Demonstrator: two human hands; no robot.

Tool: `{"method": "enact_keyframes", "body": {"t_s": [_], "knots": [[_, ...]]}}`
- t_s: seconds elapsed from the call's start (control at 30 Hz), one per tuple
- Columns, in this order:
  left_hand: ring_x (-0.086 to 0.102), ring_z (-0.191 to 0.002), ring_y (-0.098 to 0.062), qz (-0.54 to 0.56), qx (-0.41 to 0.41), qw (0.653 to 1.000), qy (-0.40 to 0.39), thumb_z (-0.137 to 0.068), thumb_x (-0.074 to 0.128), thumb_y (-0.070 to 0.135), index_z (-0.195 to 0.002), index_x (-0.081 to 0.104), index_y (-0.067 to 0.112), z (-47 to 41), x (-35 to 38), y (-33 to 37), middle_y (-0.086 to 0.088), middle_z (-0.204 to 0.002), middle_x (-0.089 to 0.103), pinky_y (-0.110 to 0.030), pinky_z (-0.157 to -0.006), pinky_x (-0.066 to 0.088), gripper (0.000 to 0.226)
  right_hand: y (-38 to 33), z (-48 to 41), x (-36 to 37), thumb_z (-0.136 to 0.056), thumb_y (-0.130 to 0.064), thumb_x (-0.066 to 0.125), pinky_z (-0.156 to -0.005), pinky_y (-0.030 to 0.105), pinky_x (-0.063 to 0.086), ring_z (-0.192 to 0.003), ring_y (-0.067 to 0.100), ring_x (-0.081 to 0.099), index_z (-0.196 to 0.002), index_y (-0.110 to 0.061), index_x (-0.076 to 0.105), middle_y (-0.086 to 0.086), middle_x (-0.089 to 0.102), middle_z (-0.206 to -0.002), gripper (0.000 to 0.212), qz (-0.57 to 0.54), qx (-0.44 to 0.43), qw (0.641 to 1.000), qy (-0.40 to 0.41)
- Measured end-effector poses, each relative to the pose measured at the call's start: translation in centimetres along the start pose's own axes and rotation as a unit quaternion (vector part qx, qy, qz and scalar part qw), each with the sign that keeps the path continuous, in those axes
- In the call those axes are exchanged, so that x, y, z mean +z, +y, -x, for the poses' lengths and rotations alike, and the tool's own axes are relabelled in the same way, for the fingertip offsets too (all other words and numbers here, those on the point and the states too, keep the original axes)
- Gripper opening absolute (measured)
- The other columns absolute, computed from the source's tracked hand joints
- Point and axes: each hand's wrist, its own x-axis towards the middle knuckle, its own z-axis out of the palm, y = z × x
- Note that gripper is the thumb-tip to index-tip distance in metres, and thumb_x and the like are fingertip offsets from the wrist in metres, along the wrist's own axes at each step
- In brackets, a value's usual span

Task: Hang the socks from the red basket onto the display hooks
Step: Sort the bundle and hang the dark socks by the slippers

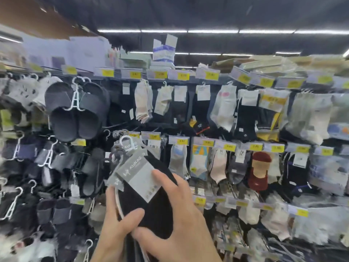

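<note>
A bundle of black socks (151, 205) with grey paper labels and a white plastic hanger hook (127, 142) at the top is held up in front of the sock display. My left hand (115, 225) grips the bundle from the lower left, thumb on its front. My right hand (181, 220) holds it from the right, index finger on the grey label (137, 176). The hanger hook sits near the second row of display hooks (120, 132), touching or not I cannot tell. The red basket is not in view.
Rows of packed socks (219, 163) hang to the right under yellow price tags (211, 75). Dark slippers (75, 110) on white hangers fill the left side. Boxes (164, 52) stand on the top shelf. The frame is motion-blurred.
</note>
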Motion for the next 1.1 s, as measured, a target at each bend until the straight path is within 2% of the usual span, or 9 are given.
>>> {"method": "enact_keyframes", "body": {"t_s": [0.07, 0.17, 0.23, 0.33, 0.47, 0.57, 0.67, 0.87, 1.1], "knots": [[0.063, -0.125, -0.022, 0.099, 0.035, 0.993, -0.044, -0.077, 0.068, -0.004, -0.129, 0.057, 0.052, -1.5, -0.5, 0.9, -0.009, -0.137, 0.064, -0.046, -0.103, 0.051, 0.077, 0.5, -2.4, 1.1, -0.068, -0.064, 0.067, -0.096, 0.03, 0.049, -0.128, -0.012, 0.038, -0.138, -0.069, 0.018, -0.04, 0.02, -0.145, 0.086, -0.024, -0.015, 1.0, -0.004], [0.077, -0.088, -0.02, 0.177, -0.003, 0.983, -0.041, -0.058, 0.066, 0.007, -0.104, 0.078, 0.029, -5.5, -2.4, 1.4, -0.015, -0.108, 0.074, -0.036, -0.07, 0.062, 0.052, 2.5, -6.5, 2.3, -0.081, -0.059, 0.061, -0.1, 0.031, 0.045, -0.131, -0.008, 0.043, -0.139, -0.063, 0.029, -0.033, 0.042, -0.143, 0.066, -0.188, -0.001, 0.982, -0.029], [0.076, -0.07, -0.025, 0.22, -0.04, 0.975, -0.015, -0.064, 0.059, 0.018, -0.082, 0.083, 0.015, -8.7, -3.4, 1.7, -0.017, -0.089, 0.077, -0.034, -0.055, 0.061, 0.03, 4.4, -9.7, 3.0, -0.088, -0.056, 0.053, -0.097, 0.033, 0.049, -0.127, -0.001, 0.051, -0.134, -0.06, 0.041, -0.025, 0.055, -0.134, 0.047, -0.278, 0.025, 0.96, -0.025], [0.068, -0.044, -0.015, 0.19, 0.003, 0.981, 0.043, -0.093, 0.04, 0.024, -0.049, 0.075, 0.013, -13.8, -4.2, 2.1, -0.006, -0.056, 0.071, -0.019, -0.04, 0.051, 0.057, 7.1, -14.2, 4.8, -0.087, -0.033, 0.067, -0.087, 0.025, 0.056, -0.118, 0.001, 0.057, -0.125, -0.05, 0.056, -0.022, 0.06, -0.128, 0.043, -0.285, 0.044, 0.957, -0.026], [0.07, -0.053, -0.012, 0.236, 0.03, 0.971, 0.033, -0.054, 0.074, 0.038, -0.056, 0.077, 0.014, -18.7, -5.3, 2.5, -0.001, -0.063, 0.074, -0.018, -0.049, 0.056, 0.024, 9.9, -18.8, 7.8, -0.07, -0.051, 0.075, -0.092, 0.026, 0.053, -0.117, -0.005, 0.054, -0.126, -0.055, 0.053, -0.028, 0.055, -0.13, 0.06, -0.217, 0.076, 0.971, -0.06], [0.064, -0.044, -0.003, 0.236, 0.064, 0.968, 0.054, -0.089, 0.049, 0.024, -0.042, 0.07, 0.017, -22.2, -7.4, 1.6, 0.007, -0.051, 0.067, -0.013, -0.043, 0.049, 0.051, 11.6, -21.5, 9.8, -0.056, -0.073, 0.077, -0.101, 0.029, 0.045, -0.117, -0.01, 0.054, -0.129, -0.06, 0.044, -0.031, 0.058, -0.128, 0.081, -0.25, 0.149, 0.946, -0.141], [0.057, -0.037, -0.002, 0.214, 0.058, 0.974, 0.052, -0.103, 0.021, 0.019, -0.036, 0.063, 0.018, -24.6, -8.4, 2.4, 0.008, -0.043, 0.06, -0.011, -0.039, 0.045, 0.079, 12.3, -23.4, 11.4, -0.068, -0.06, 0.08, -0.082, 0.024, 0.054, -0.098, 0.01, 0.071, -0.124, -0.043, 0.059, -0.007, 0.075, -0.11, 0.062, -0.344, 0.165, 0.898, -0.219], [0.064, -0.043, 0.001, 0.206, 0.061, 0.976, 0.045, -0.105, 0.022, 0.015, -0.037, 0.068, 0.015, -30.6, -11.3, 2.8, 0.006, -0.048, 0.067, -0.011, -0.042, 0.048, 0.082, 12.7, -27.7, 12.6, -0.068, -0.036, 0.085, -0.057, 0.028, 0.055, -0.069, 0.017, 0.068, -0.097, -0.02, 0.073, 0.004, 0.073, -0.087, 0.035, -0.415, 0.182, 0.886, -0.095], [0.074, -0.061, -0.01, 0.254, -0.009, 0.967, -0.012, -0.101, 0.032, 0.025, -0.065, 0.081, 0.019, -36.2, -15.3, 1.5, 0.002, -0.072, 0.078, -0.019, -0.052, 0.057, 0.062, 11.5, -31.3, 13.5, -0.08, -0.022, 0.075, -0.056, 0.023, 0.053, -0.069, 0.012, 0.066, -0.097, -0.013, 0.067, 0.002, 0.069, -0.082, 0.02, -0.441, 0.148, 0.884, 0.05]]}}
